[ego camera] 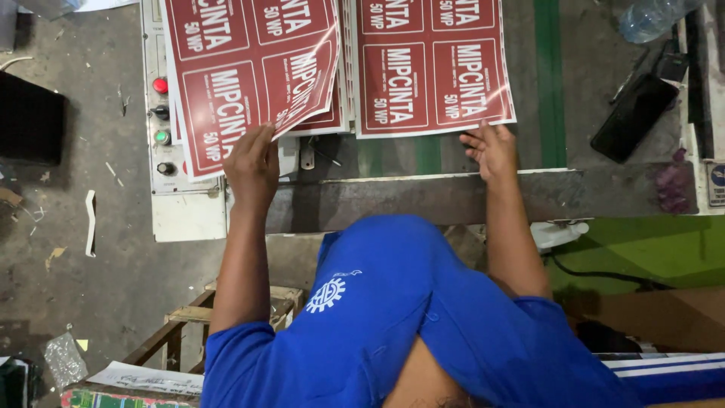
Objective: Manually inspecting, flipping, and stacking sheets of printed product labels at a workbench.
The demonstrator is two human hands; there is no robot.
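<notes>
figure: view down over my own arms at a work desk (453, 198). my left hand (253, 162) is lying on the near edge of a fanned stack of red printed sheets (249, 72); the fingers are curling over that edge, and i cannot tell whether they are pinching a sheet or only pressing on it. the stack is reaching away from these fingers, its long axis tilting off to their left. my right hand (492, 149) is resting with the fingers spread and open, fingertips touching the near edge of a second red sheet (432, 64), which is lying flat and square just beyond them. each sheet is carrying a grid of dark red rectangular labels with white lettering and thin white borders. the two lots are lying side by side, nearly touching between my hands; each hand is nearer its own lot. just left of the left fingers a white control panel (160, 113) is showing a column of round buttons, one red, one green, the rest dark. well to the right of the right fingers a dark phone (634, 117) is lying on the desk, and beyond it a clear plastic bottle (653, 17). a green strip (550, 83) is running across the desk away from me.
</notes>
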